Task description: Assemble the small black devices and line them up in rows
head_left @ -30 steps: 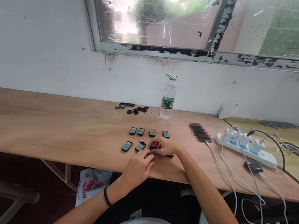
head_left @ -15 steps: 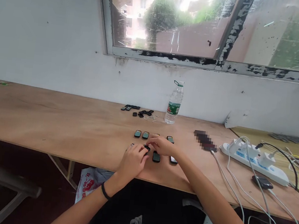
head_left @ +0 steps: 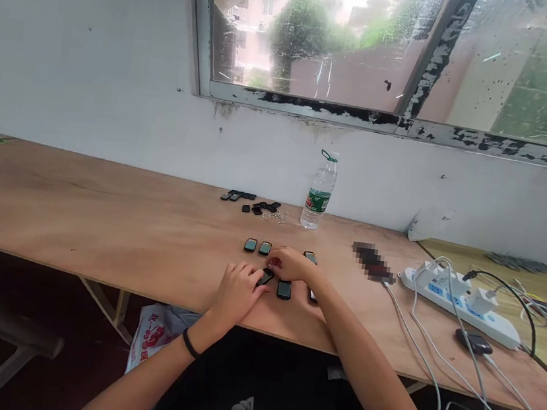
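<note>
My left hand point(head_left: 237, 292) is closed around a small black rectangular device point(head_left: 265, 276), its thumb along the near edge, just above the table. My right hand point(head_left: 291, 265) is beside the device's far end, its fingers curled into a pinch. Whatever those fingertips hold, if anything, is too small to make out. Right of the held piece lies a similar device point(head_left: 284, 290) with a dark grey face. Behind my hands are two more with greenish faces, a left one point(head_left: 250, 245) and a right one point(head_left: 265, 248). Another device point(head_left: 310, 257) is partly hidden behind my right wrist.
Black parts point(head_left: 266, 207) and small silvery bits point(head_left: 277, 217) lie near the wall, left of a water bottle point(head_left: 319, 194). To the right are a blurred-out dark object point(head_left: 373, 262), a white power strip point(head_left: 461, 301) with cables and a black plug-like block point(head_left: 473, 341).
The view has tilted slightly. The device in my left hand is turned and shows more of its face. My right fingers have curled and shifted slightly at its far end.
</note>
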{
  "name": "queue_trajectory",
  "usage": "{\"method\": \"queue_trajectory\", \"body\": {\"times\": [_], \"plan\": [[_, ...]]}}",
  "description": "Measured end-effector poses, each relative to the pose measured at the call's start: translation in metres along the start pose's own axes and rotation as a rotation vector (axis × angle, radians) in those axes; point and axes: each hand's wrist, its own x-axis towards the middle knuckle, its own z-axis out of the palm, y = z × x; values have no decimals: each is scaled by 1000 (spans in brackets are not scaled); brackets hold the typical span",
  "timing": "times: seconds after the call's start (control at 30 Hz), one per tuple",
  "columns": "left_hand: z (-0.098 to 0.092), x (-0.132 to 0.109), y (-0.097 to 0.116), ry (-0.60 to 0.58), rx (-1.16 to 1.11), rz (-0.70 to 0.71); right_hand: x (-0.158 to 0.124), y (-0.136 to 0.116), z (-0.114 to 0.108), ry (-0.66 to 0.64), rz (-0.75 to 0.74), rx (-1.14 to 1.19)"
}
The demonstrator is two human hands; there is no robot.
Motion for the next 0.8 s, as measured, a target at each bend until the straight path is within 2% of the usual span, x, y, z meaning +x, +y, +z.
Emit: {"method": "queue_trajectory", "body": {"times": [0.17, 0.27, 0.63, 0.8], "plan": [[0, 1, -3, 10, -47, 9, -8, -8, -5, 156, 38, 231], [2, 1, -4, 25, -70, 7, -9, -12, -4, 160, 26, 332], [1, 6, -8, -22, -7, 21, -2, -10, 1, 114, 80, 289], [4, 10, -14, 10, 6, 59, 3, -4, 4, 73, 87, 187]]}}
